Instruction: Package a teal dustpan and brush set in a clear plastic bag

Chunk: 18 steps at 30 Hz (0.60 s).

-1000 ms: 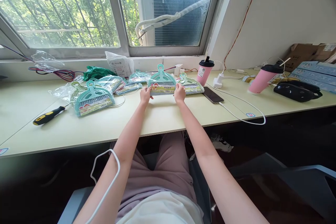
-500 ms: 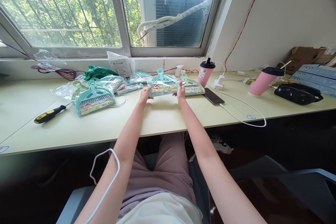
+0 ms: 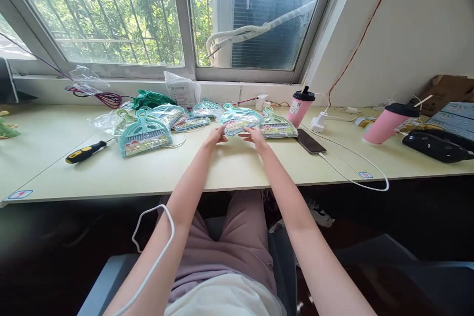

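Observation:
A plastic-wrapped dustpan and brush set (image 3: 240, 117), pale turquoise with a printed label, leans back on the table in front of me. My left hand (image 3: 216, 137) is at its lower left corner, fingers stretched and apart. By its lower front edge, my right hand (image 3: 255, 137) has its fingers extended toward the left. Both hands look open; whether the fingertips still touch the wrapper is hard to tell. A green wrapped set (image 3: 278, 124) lies just right of it. To the left, another turquoise set (image 3: 144, 133) overlaps a green one, with several more packs (image 3: 190, 122) behind.
A screwdriver (image 3: 86, 152) lies at left. To the right are a phone (image 3: 310, 141) on a white cable, two pink cups (image 3: 300, 107) (image 3: 388, 124), a charger plug (image 3: 319, 121) and a black case (image 3: 437, 145). A green bag (image 3: 152, 99) sits under the window.
The dustpan set between my hands has tipped from facing me to lying further back. My fingers have loosened at its lower edge. The view has turned slightly left.

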Motion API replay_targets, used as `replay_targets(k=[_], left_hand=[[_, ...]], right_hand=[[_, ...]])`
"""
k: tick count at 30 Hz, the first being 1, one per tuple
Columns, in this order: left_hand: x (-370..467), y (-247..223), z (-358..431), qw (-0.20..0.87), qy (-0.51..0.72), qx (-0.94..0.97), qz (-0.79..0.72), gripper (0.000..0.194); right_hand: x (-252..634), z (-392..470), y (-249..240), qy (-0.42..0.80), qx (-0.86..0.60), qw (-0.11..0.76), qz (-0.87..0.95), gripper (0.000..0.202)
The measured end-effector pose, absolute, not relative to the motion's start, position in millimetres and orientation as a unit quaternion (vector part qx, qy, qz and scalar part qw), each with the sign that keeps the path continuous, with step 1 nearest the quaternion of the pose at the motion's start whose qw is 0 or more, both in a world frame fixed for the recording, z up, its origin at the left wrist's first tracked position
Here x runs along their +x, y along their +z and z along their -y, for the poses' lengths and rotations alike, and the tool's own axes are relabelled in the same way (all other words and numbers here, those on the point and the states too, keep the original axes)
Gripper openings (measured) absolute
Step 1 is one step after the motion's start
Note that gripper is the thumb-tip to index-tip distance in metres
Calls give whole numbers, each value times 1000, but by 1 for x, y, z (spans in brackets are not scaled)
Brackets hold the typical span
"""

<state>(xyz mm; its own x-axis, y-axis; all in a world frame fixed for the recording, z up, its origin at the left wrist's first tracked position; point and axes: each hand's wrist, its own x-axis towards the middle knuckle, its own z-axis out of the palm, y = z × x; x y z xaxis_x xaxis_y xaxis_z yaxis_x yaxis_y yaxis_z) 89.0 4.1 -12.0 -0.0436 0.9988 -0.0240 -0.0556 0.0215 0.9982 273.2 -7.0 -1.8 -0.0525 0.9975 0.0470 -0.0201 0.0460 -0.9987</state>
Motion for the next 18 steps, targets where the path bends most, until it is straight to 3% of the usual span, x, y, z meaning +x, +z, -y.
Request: replay_targets(k=[8, 18], left_hand=[[94, -10, 5, 534, 470, 532, -459, 57], [93, -7, 10, 526, 459, 528, -484, 50]], right_hand=[[292, -3, 2, 440, -505, 610, 423, 6], [332, -18, -13, 338, -665, 609, 270, 32]])
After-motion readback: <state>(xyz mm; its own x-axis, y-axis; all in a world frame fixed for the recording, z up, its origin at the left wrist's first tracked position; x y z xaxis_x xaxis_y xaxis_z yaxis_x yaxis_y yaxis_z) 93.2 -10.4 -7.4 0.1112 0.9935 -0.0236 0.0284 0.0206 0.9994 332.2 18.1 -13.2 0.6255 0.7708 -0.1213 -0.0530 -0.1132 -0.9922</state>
